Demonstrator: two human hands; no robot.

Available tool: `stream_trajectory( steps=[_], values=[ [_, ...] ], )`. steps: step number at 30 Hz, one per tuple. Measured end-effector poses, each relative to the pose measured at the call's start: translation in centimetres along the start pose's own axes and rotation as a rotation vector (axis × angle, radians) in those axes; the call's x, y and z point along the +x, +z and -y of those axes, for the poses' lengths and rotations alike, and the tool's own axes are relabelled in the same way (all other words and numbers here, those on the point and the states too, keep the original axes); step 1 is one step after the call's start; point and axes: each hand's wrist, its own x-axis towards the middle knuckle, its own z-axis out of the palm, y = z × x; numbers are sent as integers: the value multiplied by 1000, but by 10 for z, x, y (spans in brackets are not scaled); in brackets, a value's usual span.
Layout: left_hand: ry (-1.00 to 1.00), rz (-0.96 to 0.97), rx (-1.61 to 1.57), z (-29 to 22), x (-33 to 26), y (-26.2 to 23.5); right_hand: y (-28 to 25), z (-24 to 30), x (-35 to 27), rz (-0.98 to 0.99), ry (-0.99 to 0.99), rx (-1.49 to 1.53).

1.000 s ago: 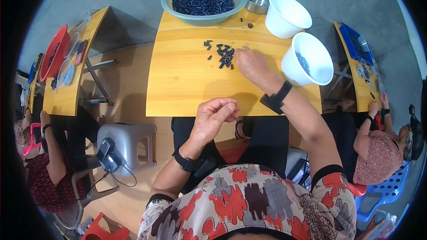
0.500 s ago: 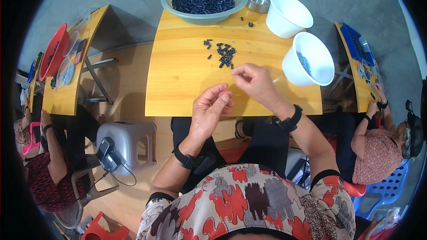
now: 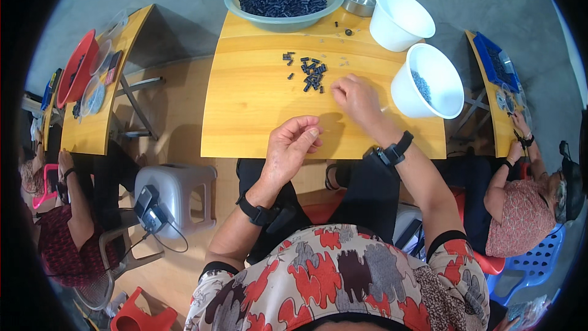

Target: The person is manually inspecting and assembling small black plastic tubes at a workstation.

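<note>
From afar I see black pieces [image 3: 314,78] in front of the basin [image 3: 277,23], probably light, stiff, best pinched mid-length; left hand [image 3: 290,146] and right hand [image 3: 358,102] curl narrow, whether holding anything I cannot tell.

Insides of left grip [image 3: 290,147] and right grip [image 3: 358,99] hidden, patterned shirt [image 3: 343,276] incomplete at lower edge

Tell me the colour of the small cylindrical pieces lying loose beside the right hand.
The small cylindrical pieces look black; the head view shows them best.
</note>
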Motion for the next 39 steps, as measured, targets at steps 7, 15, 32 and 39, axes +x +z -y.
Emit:
stream_trajectory(
  steps=[7, 15, 32, 39],
  values=[
    [-31, 14, -19, 4, -2, -3, 5, 1, 37, 29, 51, 82],
    [-19, 13, -28, 3, -2, -10, 16, -13, 42, 121, 33, -12],
    [51, -43, -57, 3, 1, -4, -24, 42, 5, 84, 76, 321],
    [67, -53, -128, 7, 1, -4, -31, 58, -28, 286, 97, 685]
  ],
)
